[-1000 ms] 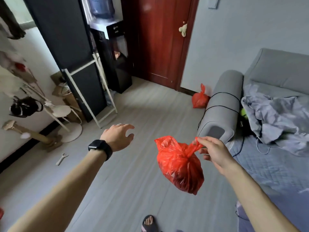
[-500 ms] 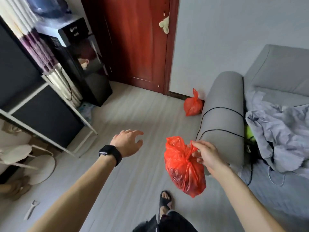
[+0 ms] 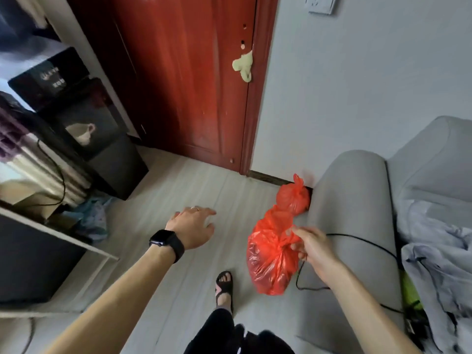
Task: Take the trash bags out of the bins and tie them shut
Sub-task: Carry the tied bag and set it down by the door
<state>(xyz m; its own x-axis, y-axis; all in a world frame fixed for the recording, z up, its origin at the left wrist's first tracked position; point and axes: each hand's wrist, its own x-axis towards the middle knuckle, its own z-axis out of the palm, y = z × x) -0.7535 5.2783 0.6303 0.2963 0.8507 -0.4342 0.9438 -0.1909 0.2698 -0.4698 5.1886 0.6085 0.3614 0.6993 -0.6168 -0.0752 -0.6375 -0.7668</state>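
A full red trash bag [image 3: 270, 259] hangs in the air from its knotted top, pinched by my right hand [image 3: 313, 247] beside the grey sofa arm. A second red trash bag [image 3: 293, 199], tied shut, sits on the floor against the wall, wedged next to the sofa arm just beyond the held one. My left hand [image 3: 192, 227] floats over the floor to the left, palm down, fingers spread, holding nothing; a black watch is on its wrist. No bin is in view.
A red door [image 3: 184, 80] stands shut ahead. The grey sofa [image 3: 357, 226] with a black cable and crumpled bedding fills the right. A black water dispenser [image 3: 84, 129] and a shelf unit [image 3: 38, 251] line the left. My sandalled foot [image 3: 224, 284] is on the pale floor.
I have walked toward the door and the bag on the floor; both look much closer. The held bag stays in my right hand, and my left hand stays spread.
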